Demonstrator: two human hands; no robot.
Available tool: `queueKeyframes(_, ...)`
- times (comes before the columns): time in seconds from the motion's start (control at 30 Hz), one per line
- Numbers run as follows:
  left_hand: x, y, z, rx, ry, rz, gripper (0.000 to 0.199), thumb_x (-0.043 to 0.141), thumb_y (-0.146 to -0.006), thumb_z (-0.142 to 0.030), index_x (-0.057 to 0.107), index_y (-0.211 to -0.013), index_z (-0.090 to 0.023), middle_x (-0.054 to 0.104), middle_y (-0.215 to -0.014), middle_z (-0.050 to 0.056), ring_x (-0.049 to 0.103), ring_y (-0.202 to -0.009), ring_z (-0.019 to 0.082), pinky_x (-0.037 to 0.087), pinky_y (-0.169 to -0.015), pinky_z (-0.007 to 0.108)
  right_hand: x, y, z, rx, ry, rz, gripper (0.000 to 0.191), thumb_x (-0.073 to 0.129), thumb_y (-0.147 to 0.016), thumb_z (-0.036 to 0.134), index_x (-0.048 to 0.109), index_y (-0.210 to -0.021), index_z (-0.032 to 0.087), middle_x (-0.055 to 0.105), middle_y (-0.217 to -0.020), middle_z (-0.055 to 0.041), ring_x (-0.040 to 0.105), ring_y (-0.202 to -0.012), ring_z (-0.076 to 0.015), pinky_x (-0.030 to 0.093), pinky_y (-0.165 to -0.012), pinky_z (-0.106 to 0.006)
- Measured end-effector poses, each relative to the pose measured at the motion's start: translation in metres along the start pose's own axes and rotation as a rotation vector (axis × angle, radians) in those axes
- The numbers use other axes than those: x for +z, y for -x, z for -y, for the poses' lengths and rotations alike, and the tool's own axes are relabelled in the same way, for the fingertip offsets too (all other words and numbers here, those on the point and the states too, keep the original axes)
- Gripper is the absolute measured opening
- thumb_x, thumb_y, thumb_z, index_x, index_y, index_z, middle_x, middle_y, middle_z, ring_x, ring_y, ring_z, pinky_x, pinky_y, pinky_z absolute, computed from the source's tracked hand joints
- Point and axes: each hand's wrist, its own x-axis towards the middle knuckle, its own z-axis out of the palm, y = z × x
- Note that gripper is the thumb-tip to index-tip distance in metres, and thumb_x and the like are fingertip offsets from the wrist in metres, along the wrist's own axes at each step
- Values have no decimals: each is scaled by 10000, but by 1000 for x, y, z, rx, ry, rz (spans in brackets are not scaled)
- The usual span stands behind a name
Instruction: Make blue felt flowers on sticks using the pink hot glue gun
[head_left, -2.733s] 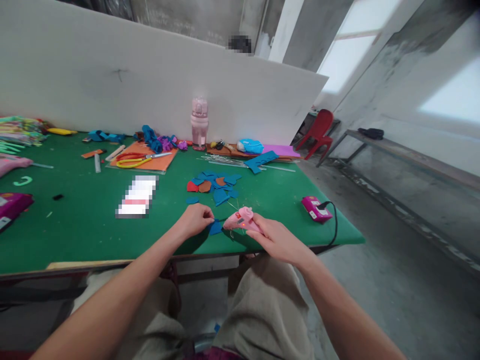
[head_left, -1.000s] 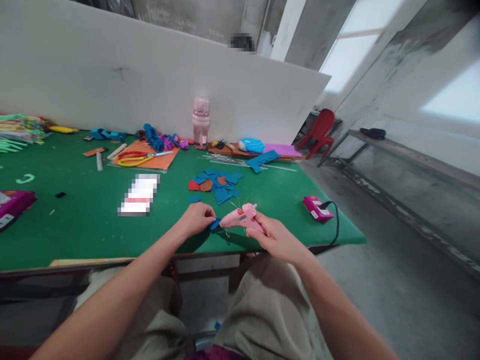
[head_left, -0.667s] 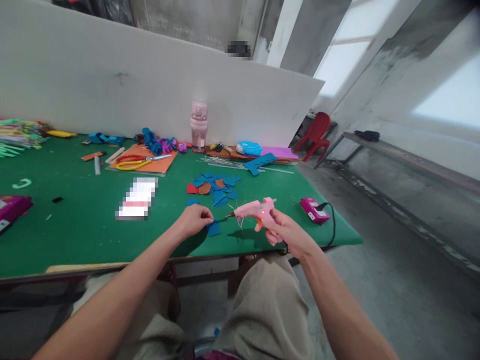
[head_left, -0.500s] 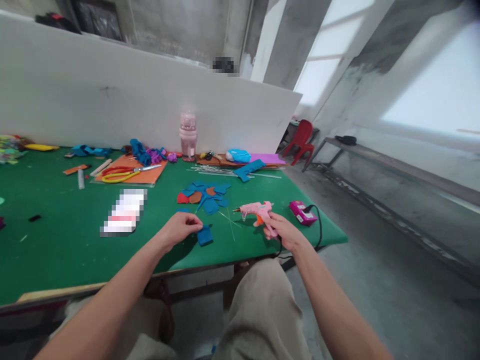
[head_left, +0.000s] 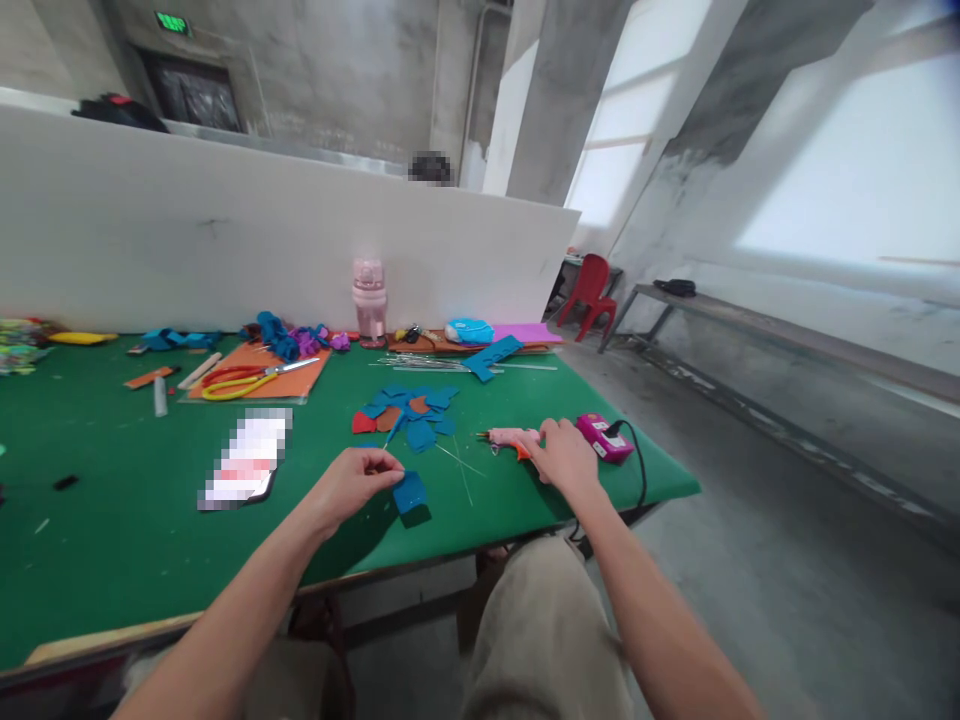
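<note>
Pinched between the fingertips of my left hand is a small blue felt piece, held just over the green table. My right hand is closed around the back and handle of a pink glue gun with an orange trigger. The gun lies low at the table surface, nozzle pointing left, its handle mostly covered by my fingers. Beyond my left hand is a loose pile of blue felt pieces, with a red piece and brown pieces among them. Thin glue strands lie between the hands.
A magenta power box with a black cord stands right of my right hand. Scissors lie on orange sheets at the left, behind a phone. A pink bottle stands by the white partition. Metal wires lie behind the pile.
My right hand has shifted its grip toward the gun's back, and the glue gun has come down flatter on the table. My left hand keeps the blue felt piece, and the view has tilted up.
</note>
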Motion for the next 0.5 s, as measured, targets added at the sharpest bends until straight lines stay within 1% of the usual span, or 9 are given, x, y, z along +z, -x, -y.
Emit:
queueKeyframes(0.07, -4, 0, 0, 32, -15, -2, 211, 581, -649, -361, 659, -678, -168, 596, -580, -12, 470, -541, 119, 331, -513, 217, 0, 6, 24, -145, -66, 88, 382, 428, -776, 516, 576, -741, 166, 589, -793, -82, 541, -774, -189, 386, -657, -277)
queueKeyframes(0.17, -10, 1, -3, 73, -53, -30, 214, 580, -654, -361, 668, -690, -169, 631, -626, 1, 518, -590, 141, 367, -562, 233, 10, 17, 71, -401, -434, 464, 353, 400, -808, 483, 601, -819, 193, 617, -794, -21, 544, -726, -139, 394, -633, -234)
queueKeyframes(0.23, -12, 2, -6, 85, -63, -59, 203, 579, -659, -349, 668, -690, -170, 644, -645, 6, 539, -607, 148, 384, -589, 239, 20, 22, 98, -469, -574, 651, 320, 460, -786, 457, 609, -862, 184, 624, -789, -12, 543, -705, -134, 398, -608, -225)
queueKeyframes(0.27, -13, 2, -7, 84, -56, -74, 197, 579, -661, -343, 667, -689, -169, 647, -648, 7, 548, -609, 149, 391, -598, 241, 24, 22, 108, -489, -595, 686, 325, 472, -781, 455, 612, -871, 176, 626, -787, -12, 541, -705, -134, 399, -613, -226)
queueKeyframes(0.33, -16, 3, -9, 75, -27, -120, 200, 577, -665, -345, 664, -699, -168, 652, -653, 11, 564, -615, 151, 405, -613, 244, 30, 22, 119, -489, -645, 629, 375, 392, -825, 461, 608, -910, 166, 629, -847, -21, 543, -760, -139, 403, -672, -240)
queueKeyframes(0.4, -20, 3, -9, 70, -1, -209, 221, 584, -661, -365, 665, -719, -168, 659, -669, 16, 570, -623, 153, 412, -605, 243, 26, 24, 120, -492, -642, 551, 437, 301, -860, 465, 605, -947, 165, 627, -921, -32, 543, -832, -149, 393, -746, -259)
queueKeyframes(0.43, -24, 3, -8, 67, 8, -267, 237, 590, -655, -379, 667, -731, -168, 660, -670, 17, 567, -616, 152, 411, -587, 240, 22, 26, 117, -513, -616, 560, 453, 288, -861, 474, 608, -960, 169, 628, -945, -37, 544, -854, -155, 386, -770, -264)
queueKeyframes(0.47, -27, 4, -7, 62, 16, -326, 255, 596, -648, -392, 668, -745, -168, 658, -660, 16, 560, -602, 149, 406, -561, 237, 15, 29, 113, -557, -563, 623, 447, 326, -844, 490, 621, -956, 174, 637, -939, -39, 550, -852, -162, 384, -776, -265)
queueKeyframes(0.5, -31, 4, -6, 55, 24, -379, 274, 600, -641, -403, 668, -762, -166, 653, -642, 14, 549, -579, 144, 396, -532, 233, 8, 33, 109, -622, -503, 761, 432, 385, -814, 509, 637, -945, 183, 651, -914, -36, 563, -826, -164, 391, -758, -257)
